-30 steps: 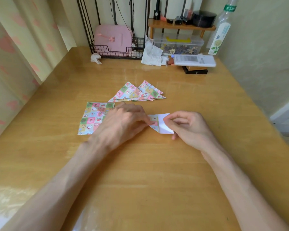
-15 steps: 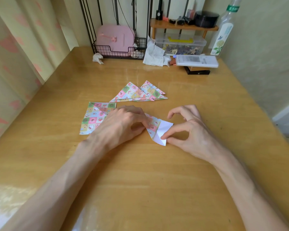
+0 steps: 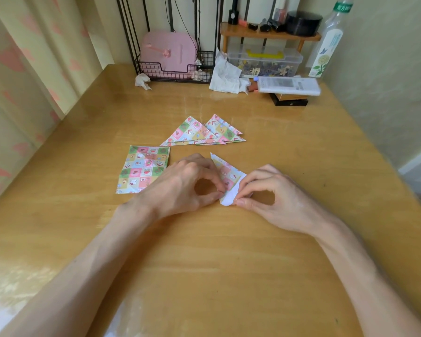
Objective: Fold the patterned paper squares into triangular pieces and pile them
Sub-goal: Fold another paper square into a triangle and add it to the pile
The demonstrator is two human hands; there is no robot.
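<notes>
A patterned paper square (image 3: 227, 176), partly folded with its white underside showing at the near corner, lies on the wooden table (image 3: 204, 263) between my hands. My left hand (image 3: 180, 186) pinches its left edge with thumb and forefinger. My right hand (image 3: 272, 193) pinches the white near corner from the right. A pile of folded patterned triangles (image 3: 204, 132) lies just beyond. A flat stack of unfolded patterned squares (image 3: 144, 171) sits to the left of my left hand.
At the table's far edge stand a black wire basket (image 3: 175, 69) holding a pink case, crumpled tissues (image 3: 225, 76), a clear plastic box (image 3: 265, 59) under a small wooden shelf, a white remote (image 3: 288, 85) and a bottle (image 3: 328, 45). Curtains hang on the left.
The paper has been turned and its fold brought nearer to me. My right hand moved from pressing the paper to pinching its white near corner; my left hand now pinches the left edge.
</notes>
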